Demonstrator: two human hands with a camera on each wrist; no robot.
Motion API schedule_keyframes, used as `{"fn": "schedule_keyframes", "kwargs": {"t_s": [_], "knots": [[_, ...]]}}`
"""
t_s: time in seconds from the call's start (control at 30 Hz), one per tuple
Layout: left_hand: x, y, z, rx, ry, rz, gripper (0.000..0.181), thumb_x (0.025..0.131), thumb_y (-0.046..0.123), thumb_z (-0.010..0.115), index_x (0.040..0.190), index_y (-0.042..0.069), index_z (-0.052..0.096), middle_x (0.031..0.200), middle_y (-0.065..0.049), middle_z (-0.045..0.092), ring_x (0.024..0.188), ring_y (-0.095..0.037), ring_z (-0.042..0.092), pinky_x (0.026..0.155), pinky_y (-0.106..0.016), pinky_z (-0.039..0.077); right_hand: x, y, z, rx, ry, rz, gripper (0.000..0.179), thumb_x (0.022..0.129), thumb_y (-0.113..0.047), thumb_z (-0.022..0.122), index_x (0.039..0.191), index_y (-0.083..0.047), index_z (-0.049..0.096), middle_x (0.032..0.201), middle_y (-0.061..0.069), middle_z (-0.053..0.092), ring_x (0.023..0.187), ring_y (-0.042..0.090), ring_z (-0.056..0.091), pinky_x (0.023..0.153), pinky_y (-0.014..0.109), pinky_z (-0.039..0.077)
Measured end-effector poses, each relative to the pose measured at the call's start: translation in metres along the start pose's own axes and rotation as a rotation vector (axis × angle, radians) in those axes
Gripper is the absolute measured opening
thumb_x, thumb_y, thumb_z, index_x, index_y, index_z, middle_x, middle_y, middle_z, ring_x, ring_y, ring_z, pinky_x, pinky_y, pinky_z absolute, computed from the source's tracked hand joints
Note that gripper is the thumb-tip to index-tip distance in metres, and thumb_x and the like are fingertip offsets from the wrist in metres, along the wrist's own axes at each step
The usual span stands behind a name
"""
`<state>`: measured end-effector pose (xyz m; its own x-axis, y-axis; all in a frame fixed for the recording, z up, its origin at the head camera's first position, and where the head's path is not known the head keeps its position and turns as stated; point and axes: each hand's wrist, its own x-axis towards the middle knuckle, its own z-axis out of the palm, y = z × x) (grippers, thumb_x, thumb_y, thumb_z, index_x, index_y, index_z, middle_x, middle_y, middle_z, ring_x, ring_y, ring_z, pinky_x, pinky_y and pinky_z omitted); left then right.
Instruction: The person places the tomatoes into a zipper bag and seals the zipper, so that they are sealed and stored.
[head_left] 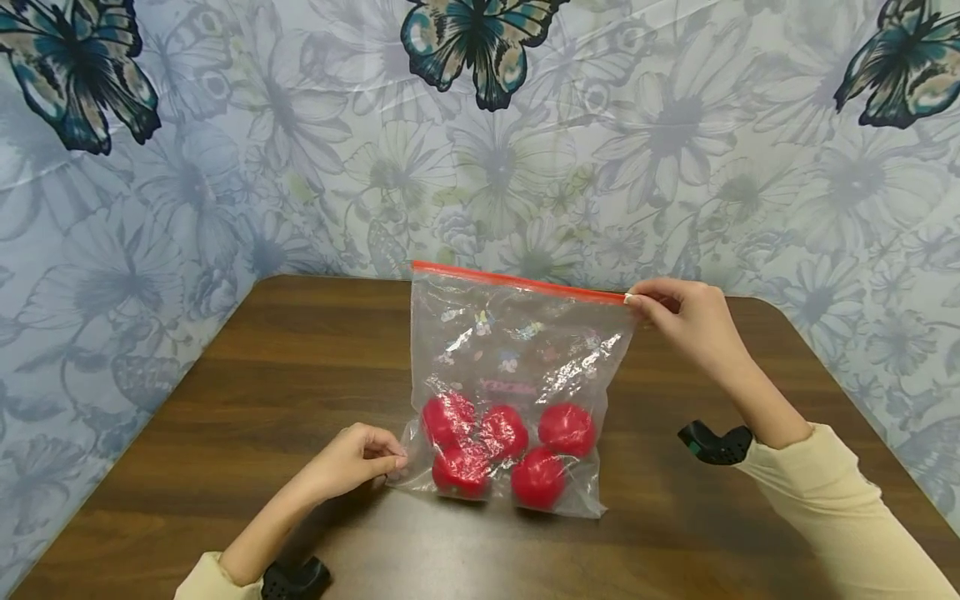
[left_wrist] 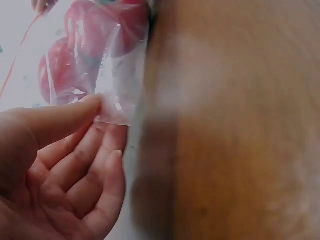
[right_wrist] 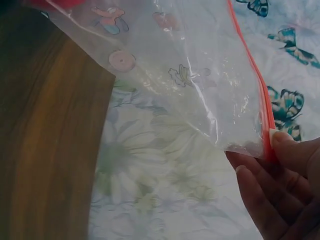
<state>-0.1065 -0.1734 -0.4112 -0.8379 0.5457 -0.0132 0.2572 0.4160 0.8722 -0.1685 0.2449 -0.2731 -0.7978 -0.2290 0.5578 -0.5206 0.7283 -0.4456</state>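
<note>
A clear zip bag [head_left: 517,342] with a red zip strip [head_left: 517,282] along its top is held up over the table, tilted slightly. Inside, several round red objects [head_left: 567,429], resembling tomatoes or apples, lie in its lower half. My right hand [head_left: 686,321] pinches the strip's right end between thumb and fingers. At the lower left corner, my left hand [head_left: 352,458] pinches the plastic. In the left wrist view the left thumb [left_wrist: 65,117] presses the bag's corner against the fingers. The right wrist view shows the strip's end under the right thumb [right_wrist: 287,145].
The brown wooden table [head_left: 315,358] has rounded far corners. Behind it hangs a floral cloth [head_left: 285,125] with dark teal butterflies [head_left: 480,46]. Black devices [head_left: 716,442] are worn on both wrists at the pale yellow sleeves [head_left: 825,492].
</note>
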Motion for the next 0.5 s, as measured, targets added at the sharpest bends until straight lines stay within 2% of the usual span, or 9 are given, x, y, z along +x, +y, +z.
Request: {"fn": "schedule_keyframes", "kwargs": {"t_s": [0.17,0.4,0.5], "knots": [[0.005,-0.001,-0.001,0.002,0.062,-0.028,0.008,0.088,0.006,0.064,0.085,-0.001,0.068,0.071,-0.001,0.064,0.057,-0.011,0.053,0.049,-0.022,0.043,0.003,0.026,0.012,0.007,-0.061,0.108,0.013,0.09,-0.013,0.064,0.092,-0.002,0.071,0.072,0.006,0.067,0.06,0.014,0.064,0.053,0.018,0.048],[0.009,-0.001,-0.003,-0.06,0.063,-0.043,0.011,0.089,0.004,0.063,0.091,-0.006,0.067,0.072,-0.004,0.063,0.06,-0.015,0.055,0.05,-0.025,0.047,0.009,0.061,0.04,0.034,-0.115,0.18,0.019,0.092,-0.017,0.062,0.094,-0.001,0.071,0.072,0.008,0.067,0.061,0.018,0.064,0.051,0.024,0.049],[0.008,-0.001,-0.005,-0.078,0.056,-0.07,0.014,0.089,0.006,0.064,0.093,-0.007,0.067,0.073,-0.005,0.064,0.062,-0.017,0.056,0.053,-0.025,0.049,0.017,0.069,0.053,0.048,-0.145,0.222,0.019,0.093,-0.017,0.06,0.096,0.0,0.07,0.073,0.009,0.066,0.065,0.026,0.064,0.052,0.029,0.05]]}}
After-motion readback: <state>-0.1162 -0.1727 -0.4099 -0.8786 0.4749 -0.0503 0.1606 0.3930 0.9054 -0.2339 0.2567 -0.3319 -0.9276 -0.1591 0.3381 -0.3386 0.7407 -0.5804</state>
